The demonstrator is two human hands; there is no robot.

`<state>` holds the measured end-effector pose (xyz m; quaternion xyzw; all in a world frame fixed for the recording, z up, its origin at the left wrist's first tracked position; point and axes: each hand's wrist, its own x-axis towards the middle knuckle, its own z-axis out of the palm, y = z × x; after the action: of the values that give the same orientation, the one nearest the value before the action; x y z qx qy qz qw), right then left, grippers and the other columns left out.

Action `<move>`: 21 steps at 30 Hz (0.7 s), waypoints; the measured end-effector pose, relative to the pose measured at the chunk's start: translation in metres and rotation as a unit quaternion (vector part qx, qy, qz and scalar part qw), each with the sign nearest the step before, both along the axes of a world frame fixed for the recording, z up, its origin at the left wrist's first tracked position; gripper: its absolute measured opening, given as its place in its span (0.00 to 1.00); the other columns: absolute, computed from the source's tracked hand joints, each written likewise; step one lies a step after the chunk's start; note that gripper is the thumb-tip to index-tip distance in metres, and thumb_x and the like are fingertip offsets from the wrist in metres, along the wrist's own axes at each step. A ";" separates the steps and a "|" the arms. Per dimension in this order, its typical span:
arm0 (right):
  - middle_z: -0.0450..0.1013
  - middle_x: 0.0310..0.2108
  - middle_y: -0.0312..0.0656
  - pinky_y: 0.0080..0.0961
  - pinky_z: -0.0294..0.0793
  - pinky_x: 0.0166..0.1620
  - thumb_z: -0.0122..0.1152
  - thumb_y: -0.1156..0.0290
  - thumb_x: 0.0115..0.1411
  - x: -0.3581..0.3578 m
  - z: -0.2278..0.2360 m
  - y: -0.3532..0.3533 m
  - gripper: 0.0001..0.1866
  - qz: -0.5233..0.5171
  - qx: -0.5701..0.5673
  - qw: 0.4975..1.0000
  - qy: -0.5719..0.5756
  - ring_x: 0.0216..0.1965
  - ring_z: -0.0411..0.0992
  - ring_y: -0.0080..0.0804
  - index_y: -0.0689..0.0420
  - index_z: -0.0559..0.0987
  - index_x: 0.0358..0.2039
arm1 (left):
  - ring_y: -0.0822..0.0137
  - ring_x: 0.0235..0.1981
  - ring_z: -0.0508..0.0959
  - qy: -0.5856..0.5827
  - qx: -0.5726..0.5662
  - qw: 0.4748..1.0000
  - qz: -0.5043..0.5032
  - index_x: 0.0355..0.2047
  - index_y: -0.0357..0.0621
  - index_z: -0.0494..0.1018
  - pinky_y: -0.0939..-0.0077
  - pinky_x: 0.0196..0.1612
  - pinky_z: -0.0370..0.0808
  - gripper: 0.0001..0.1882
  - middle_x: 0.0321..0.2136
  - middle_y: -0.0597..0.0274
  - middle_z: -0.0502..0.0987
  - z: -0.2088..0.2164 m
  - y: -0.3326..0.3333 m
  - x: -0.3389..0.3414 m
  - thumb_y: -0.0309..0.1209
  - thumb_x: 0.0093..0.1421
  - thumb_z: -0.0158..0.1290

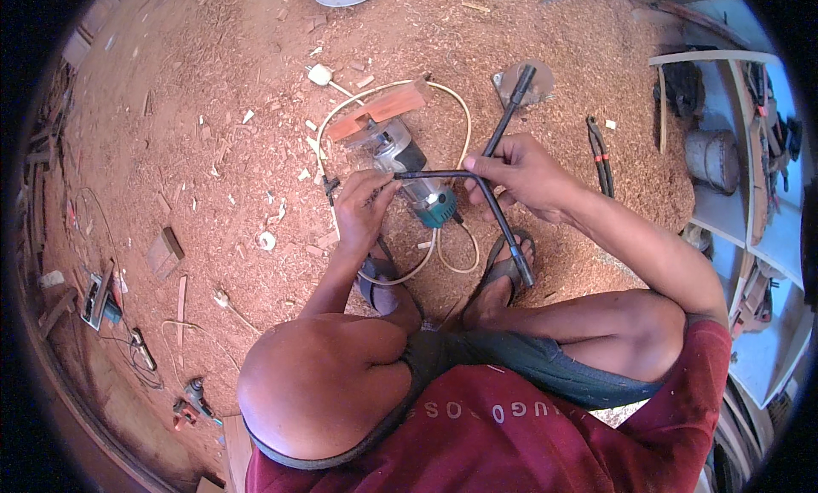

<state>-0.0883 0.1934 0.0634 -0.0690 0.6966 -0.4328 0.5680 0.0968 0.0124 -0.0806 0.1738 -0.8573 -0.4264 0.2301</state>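
A black three-armed socket wrench [498,205] is held up over a small power tool. My right hand [511,173] grips it near the joint, thumb and fingers closed about one arm. My left hand [365,201] is closed at the tip of the arm that points left; its fingers partly hide that end. Below lies the power tool [411,165], looking like a trim router, with a silver body and teal end cap. Its pale cord [469,118] loops around it. The far end of the tool meets a reddish wood block [379,111].
Wood shavings cover the floor. Pliers with red-marked handles [601,156] lie at right, near a round disc [527,82]. The white plug [319,74] lies beyond the tool. Shelves [733,203] stand at right; a drill [196,397] lies lower left. My sandalled feet [503,276] flank the cord.
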 end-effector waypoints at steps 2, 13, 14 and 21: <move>0.79 0.38 0.42 0.29 0.82 0.40 0.59 0.65 0.67 -0.007 -0.005 0.006 0.13 0.143 -0.072 0.984 0.082 0.36 0.79 0.28 0.62 0.79 0.43 | 0.58 0.37 0.82 -0.003 -0.004 1.000 -0.001 0.35 0.37 0.82 0.69 0.41 0.79 0.11 0.35 0.53 0.81 0.002 0.000 -0.001 0.25 0.52 0.68; 0.71 0.55 0.31 0.49 0.61 0.66 0.66 0.62 0.54 -0.005 -0.013 0.018 0.19 0.373 -0.249 0.463 0.765 0.58 0.69 0.31 0.42 0.81 0.48 | 0.55 0.38 0.82 -0.002 -0.021 1.000 -0.003 0.35 0.37 0.81 0.68 0.42 0.79 0.12 0.35 0.51 0.81 0.002 0.000 -0.002 0.27 0.51 0.69; 0.71 0.55 0.32 0.50 0.62 0.66 0.68 0.62 0.53 -0.004 -0.017 0.017 0.19 0.330 -0.263 0.473 0.774 0.58 0.69 0.31 0.42 0.81 0.48 | 0.55 0.38 0.82 -0.009 -0.024 1.000 0.000 0.35 0.37 0.81 0.68 0.42 0.79 0.12 0.35 0.51 0.81 0.000 0.000 -0.002 0.27 0.51 0.69; 0.71 0.51 0.40 0.45 0.70 0.55 0.67 0.60 0.59 -0.023 -0.016 0.033 0.26 0.209 -0.180 0.754 0.596 0.54 0.70 0.42 0.47 0.73 0.57 | 0.55 0.38 0.82 -0.006 -0.009 1.000 0.008 0.34 0.38 0.81 0.68 0.42 0.79 0.11 0.35 0.51 0.81 -0.003 0.003 -0.001 0.27 0.52 0.69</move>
<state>-0.1111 0.2266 0.0479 -0.5581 0.7714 -0.2919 0.0908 0.0957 0.0154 -0.0834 0.1809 -0.8613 -0.4155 0.2297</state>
